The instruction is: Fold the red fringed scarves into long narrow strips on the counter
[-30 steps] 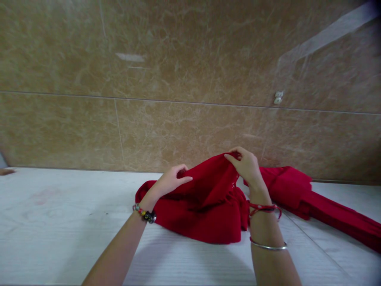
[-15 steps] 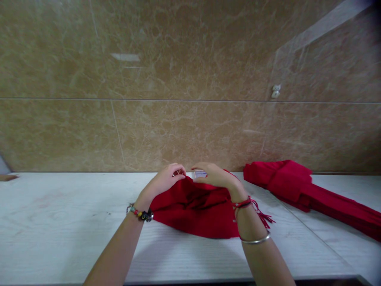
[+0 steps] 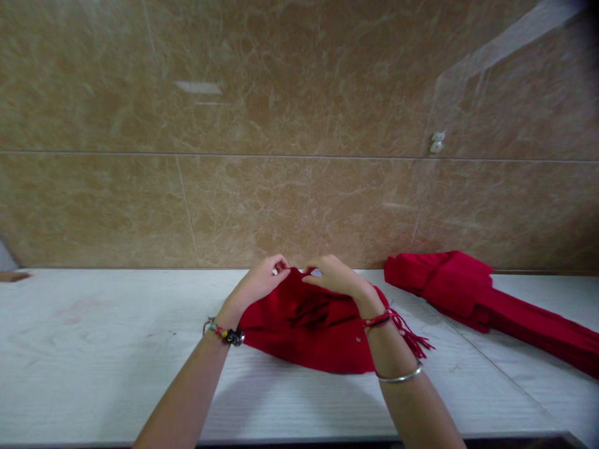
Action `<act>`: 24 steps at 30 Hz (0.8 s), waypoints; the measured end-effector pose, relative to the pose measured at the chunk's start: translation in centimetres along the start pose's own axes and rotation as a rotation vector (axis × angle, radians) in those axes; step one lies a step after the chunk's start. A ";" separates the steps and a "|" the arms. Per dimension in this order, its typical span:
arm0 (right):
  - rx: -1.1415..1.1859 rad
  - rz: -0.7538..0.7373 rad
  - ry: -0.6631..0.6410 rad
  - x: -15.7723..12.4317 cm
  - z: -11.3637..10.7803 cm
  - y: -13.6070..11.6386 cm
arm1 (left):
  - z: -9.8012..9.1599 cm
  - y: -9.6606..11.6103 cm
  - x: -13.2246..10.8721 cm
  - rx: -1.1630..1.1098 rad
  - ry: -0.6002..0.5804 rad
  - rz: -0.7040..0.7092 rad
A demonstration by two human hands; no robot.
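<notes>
A piece of red cloth (image 3: 322,343) lies bunched on the white tabletop, with dark folds near its middle and a small pale spot on its right part. My left hand (image 3: 264,277) pinches its far edge between thumb and fingertips. Just to the right, my right hand (image 3: 334,274) has thumb and fingers closed on the same edge. Inside the curl of the right hand shows a small pale patch (image 3: 316,272), which I cannot identify. A red tassel (image 3: 412,337) hangs beside my right wrist; whether it belongs to the bracelet or the cloth is unclear.
To the right lies another folded red cloth (image 3: 437,284) with a long strip running off to the right edge. A marbled tile wall (image 3: 299,206) rises behind the table (image 3: 116,349). A small white figure (image 3: 437,142) is on the wall. A brown piece (image 3: 14,276) sits far left.
The right hand's fingers have closed onto the cloth's far edge, which now spans both hands. A pale rectangle seen by the right fingers is now mostly hidden. The left hand stays nearly in place.
</notes>
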State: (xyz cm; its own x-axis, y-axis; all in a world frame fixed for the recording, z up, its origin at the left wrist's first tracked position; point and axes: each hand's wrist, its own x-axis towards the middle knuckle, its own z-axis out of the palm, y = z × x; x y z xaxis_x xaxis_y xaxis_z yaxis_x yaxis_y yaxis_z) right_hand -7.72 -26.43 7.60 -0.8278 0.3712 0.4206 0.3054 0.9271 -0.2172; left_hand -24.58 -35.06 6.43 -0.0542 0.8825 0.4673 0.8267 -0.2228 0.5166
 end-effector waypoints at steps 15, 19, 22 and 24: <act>0.068 0.572 0.926 -2.6 -3.3 7.2 | -2.1 -0.9 -0.3 0.128 -0.151 -0.061; 0.011 0.277 0.513 -2.3 -2.4 5.7 | -1.8 0.0 -0.3 0.081 -0.117 -0.049; 0.079 -0.019 0.222 -1.1 -0.8 2.5 | -1.1 0.9 -0.2 0.056 -0.144 -0.009; 0.095 -0.105 0.118 -0.3 0.1 0.5 | -1.0 1.3 -0.2 0.051 -0.145 0.013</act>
State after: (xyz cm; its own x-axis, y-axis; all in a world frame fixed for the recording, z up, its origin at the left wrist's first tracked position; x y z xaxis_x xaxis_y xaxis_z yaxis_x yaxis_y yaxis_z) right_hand -7.40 -26.04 7.29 -0.7905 0.2809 0.5442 0.1694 0.9542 -0.2465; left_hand -24.02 -35.93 7.73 0.0355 0.9311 0.3631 0.8545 -0.2167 0.4721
